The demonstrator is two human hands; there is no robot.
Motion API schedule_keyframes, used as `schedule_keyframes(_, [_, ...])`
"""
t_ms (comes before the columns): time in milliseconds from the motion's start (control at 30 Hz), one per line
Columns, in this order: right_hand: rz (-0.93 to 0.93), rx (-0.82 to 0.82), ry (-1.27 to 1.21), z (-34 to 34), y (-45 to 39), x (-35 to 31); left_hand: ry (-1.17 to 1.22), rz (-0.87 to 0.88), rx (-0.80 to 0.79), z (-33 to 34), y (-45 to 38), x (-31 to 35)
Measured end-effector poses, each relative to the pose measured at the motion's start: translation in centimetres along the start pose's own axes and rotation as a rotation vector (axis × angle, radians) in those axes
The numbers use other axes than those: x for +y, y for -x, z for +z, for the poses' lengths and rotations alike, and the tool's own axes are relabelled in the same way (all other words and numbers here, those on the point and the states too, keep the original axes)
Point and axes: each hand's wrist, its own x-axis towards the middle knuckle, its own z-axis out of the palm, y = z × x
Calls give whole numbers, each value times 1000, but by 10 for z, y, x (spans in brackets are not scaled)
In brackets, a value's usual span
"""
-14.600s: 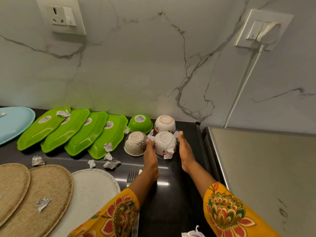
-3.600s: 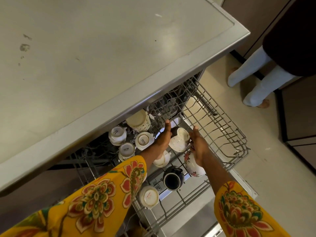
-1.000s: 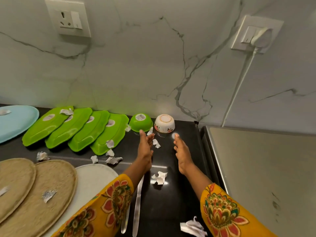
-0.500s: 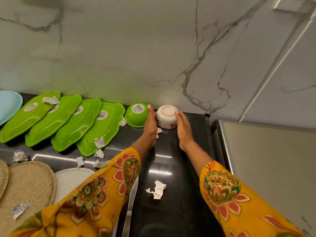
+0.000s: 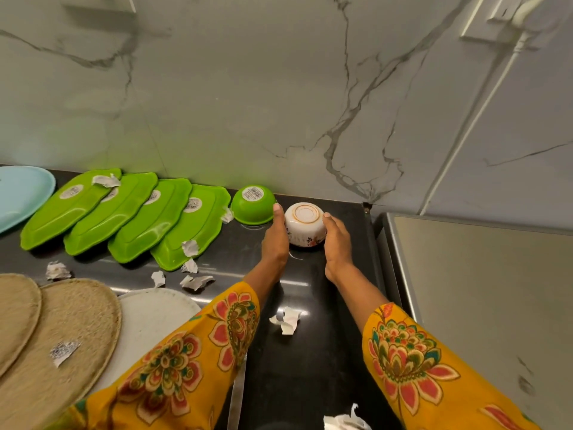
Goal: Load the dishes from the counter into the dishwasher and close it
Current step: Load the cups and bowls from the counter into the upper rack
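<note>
**White floral bowl cupped on the black counter**

The white floral bowl (image 5: 304, 225) sits upside down on the black counter (image 5: 310, 361), near the marble wall. The left hand (image 5: 276, 240) and right hand (image 5: 337, 240) press its sides with straight fingers. An upturned green bowl (image 5: 252, 204) stands just beside.

A white bowl (image 5: 305, 224) with an orange ring on its base and small flowers painted on its side stands upside down on the black worktop (image 5: 313, 361), near the marble wall. Just left of it a small green bowl (image 5: 253, 205) also stands upside down, a barcode sticker on its base. Further left, four green leaf-shaped plates (image 5: 130, 217) lie face down in an overlapping row, each with a round sticker. A pale blue plate (image 5: 21, 193) lies at the far left edge. A white plate (image 5: 152, 315) lies nearer, partly under a woven mat.
</note>
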Motion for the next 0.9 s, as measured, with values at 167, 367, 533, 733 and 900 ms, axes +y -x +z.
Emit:
schedule_keyframes(167, [1, 28, -16, -13, 44, 2, 5, 35, -34, -18, 80, 21])
schedule_keyframes(367, [-37, 58, 15, -24, 114, 6, 59, 79, -74, -47, 133, 8])
schedule_keyframes(533, [-105, 109, 72, -33, 183, 12, 78, 112, -101, -69, 182, -9])
schedule_keyframes(733, [-105, 181, 104, -50, 265, 23, 72, 84, -133, -96, 251, -29])
schedule_keyframes(900, [-87, 237, 86, -70, 322, 33, 34, 136, -168, -108, 302, -44])
